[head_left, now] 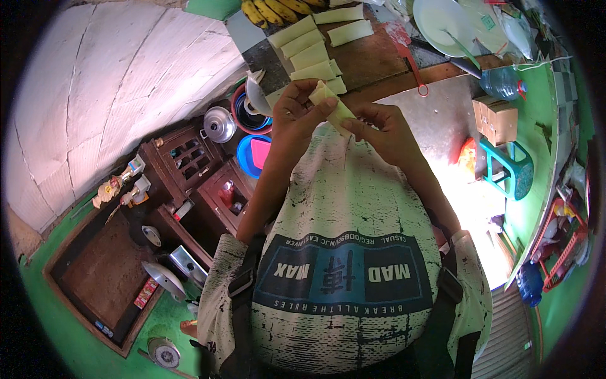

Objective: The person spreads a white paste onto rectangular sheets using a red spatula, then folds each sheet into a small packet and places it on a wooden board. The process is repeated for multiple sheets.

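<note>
Between my two hands, just off the near edge of the table, is a pale, thin-skinned wrapper roll (334,110), tilted with its upper end to the left. My left hand (295,115) pinches the upper end between thumb and fingers. The lower end is gripped by my right hand (380,129), its thumb lying along the side. The filling, if any, is hidden. Beyond my hands, several similar pale rolls (309,57) lie in a row on a dark brown board (379,60), with more rolls (351,33) farther back.
Yellow bananas (271,11) lie at the far left of the table. A pale bowl (432,25) with a spoon (459,43) stands at the far right, near a red-handled utensil (413,66). A green stool (514,167), cardboard box (495,120) and wooden cabinet (180,158) surround me.
</note>
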A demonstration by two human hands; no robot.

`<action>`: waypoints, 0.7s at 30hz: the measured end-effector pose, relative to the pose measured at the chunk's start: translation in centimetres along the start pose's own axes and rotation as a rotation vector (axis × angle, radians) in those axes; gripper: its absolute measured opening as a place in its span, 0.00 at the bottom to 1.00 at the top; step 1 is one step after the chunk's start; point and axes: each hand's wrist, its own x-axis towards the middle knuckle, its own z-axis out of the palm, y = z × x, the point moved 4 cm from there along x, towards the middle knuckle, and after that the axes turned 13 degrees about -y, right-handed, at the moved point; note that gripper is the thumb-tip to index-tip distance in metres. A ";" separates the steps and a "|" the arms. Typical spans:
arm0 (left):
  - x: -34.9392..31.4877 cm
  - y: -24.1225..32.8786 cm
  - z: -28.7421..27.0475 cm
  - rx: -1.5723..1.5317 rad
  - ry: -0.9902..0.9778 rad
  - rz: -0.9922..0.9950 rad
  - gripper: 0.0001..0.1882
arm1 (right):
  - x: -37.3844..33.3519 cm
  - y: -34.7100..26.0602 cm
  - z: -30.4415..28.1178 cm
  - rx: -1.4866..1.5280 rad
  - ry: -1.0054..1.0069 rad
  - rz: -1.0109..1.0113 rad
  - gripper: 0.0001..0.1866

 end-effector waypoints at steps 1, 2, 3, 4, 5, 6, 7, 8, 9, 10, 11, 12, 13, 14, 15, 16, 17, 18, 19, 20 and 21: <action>-0.1 0.2 -0.1 0.009 0.003 -0.002 0.21 | -0.1 0.1 -0.1 0.003 -0.005 0.010 0.14; -0.3 0.3 -0.2 0.019 0.006 -0.005 0.21 | -0.1 0.1 -0.2 -0.009 -0.008 0.025 0.13; -0.4 0.5 -0.3 0.019 -0.002 0.005 0.20 | 0.0 0.1 -0.2 -0.021 -0.011 0.040 0.13; -0.4 0.5 -0.3 0.018 -0.013 0.016 0.20 | 0.0 0.1 -0.4 -0.037 -0.013 0.056 0.13; -0.4 0.5 -0.4 0.017 -0.023 0.028 0.20 | 0.0 0.2 -0.5 -0.041 -0.005 0.047 0.13; -0.4 0.6 -0.2 -0.002 -0.030 0.038 0.19 | -0.1 0.4 -0.6 -0.045 0.002 0.038 0.14; -0.5 0.8 0.0 -0.021 -0.036 0.048 0.18 | -0.1 0.5 -0.7 -0.048 0.006 0.030 0.14; -0.6 0.9 0.2 -0.039 -0.041 0.058 0.17 | 0.0 0.5 -0.7 -0.016 0.008 0.024 0.13; -0.6 0.7 0.2 -0.023 -0.021 0.073 0.16 | 0.0 0.5 -0.7 0.016 0.009 0.018 0.13; -0.5 0.4 0.1 -0.006 -0.003 0.089 0.16 | 0.0 0.5 -0.7 0.047 0.011 0.011 0.13; -0.5 0.1 0.0 0.010 0.015 0.104 0.15 | 0.0 0.4 -0.7 0.075 0.007 0.019 0.13; -0.6 -0.3 -0.1 0.037 0.024 0.133 0.15 | 0.0 0.3 -0.6 0.103 0.002 0.026 0.13; -0.6 -0.5 -0.1 0.064 0.034 0.160 0.14 | 0.0 0.1 -0.6 0.132 -0.003 0.034 0.13; -0.6 -0.5 0.0 0.090 0.044 0.187 0.14 | -0.1 0.1 -0.7 0.143 -0.003 0.040 0.13; -0.7 -0.5 0.1 0.142 0.057 0.217 0.14 | -0.1 0.3 -0.8 0.155 -0.004 0.046 0.13; -0.9 -0.3 0.4 0.193 0.071 0.244 0.14 | -0.2 0.3 -0.8 0.168 -0.005 0.052 0.13; -1.2 0.0 0.7 0.245 0.086 0.271 0.14 | -0.2 0.1 -0.9 0.173 -0.008 0.057 0.13; -1.5 0.4 0.9 0.320 0.105 0.236 0.14 | -0.2 -0.1 -0.9 0.179 -0.012 0.063 0.13; -1.9 1.0 1.1 0.396 0.124 0.200 0.13 | -0.3 -0.2 -0.8 0.185 -0.014 0.067 0.13; -2.1 1.3 1.2 0.471 0.143 0.162 0.13 | -0.3 -0.3 -0.8 0.199 -0.021 0.061 0.13; -2.2 1.3 1.1 0.500 0.139 0.179 0.13 | -0.3 -0.3 -0.8 0.212 -0.028 0.055 0.13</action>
